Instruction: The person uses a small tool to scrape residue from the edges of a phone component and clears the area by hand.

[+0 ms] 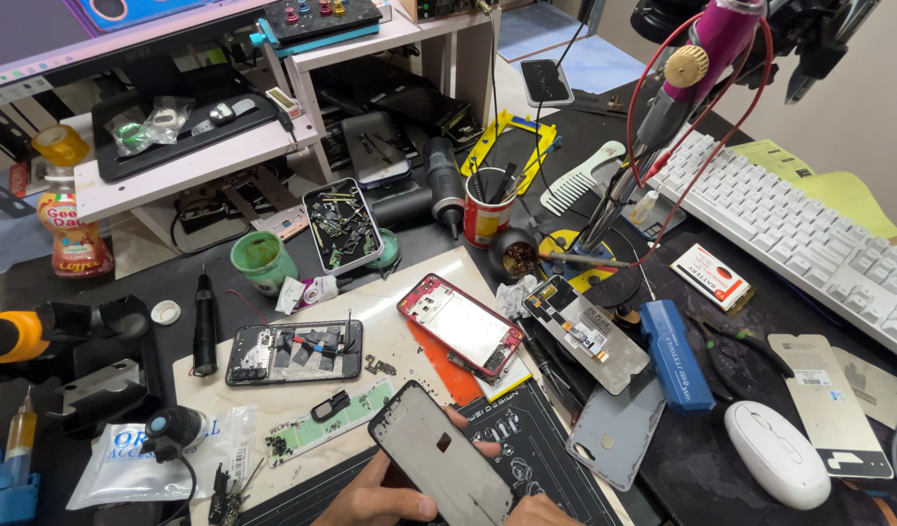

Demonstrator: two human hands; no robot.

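Observation:
My left hand (380,499) and my right hand (538,511) hold a dark phone frame (438,458) with a small square hole in its middle, tilted, at the bottom centre. The left hand grips its lower left edge and the right hand supports its right side, with fingertips showing behind it. Just above lies a red phone frame (460,324) on a pale board (409,302). An opened black phone (294,352) with exposed parts rests to the left. A screen module (585,334) lies to the right.
A white mouse (777,453), a blue box (675,353) and a white keyboard (789,229) sit on the right. A red can of tools (488,212), a tray of small parts (342,226), a green cup (262,261) and a black screwdriver (205,326) stand behind.

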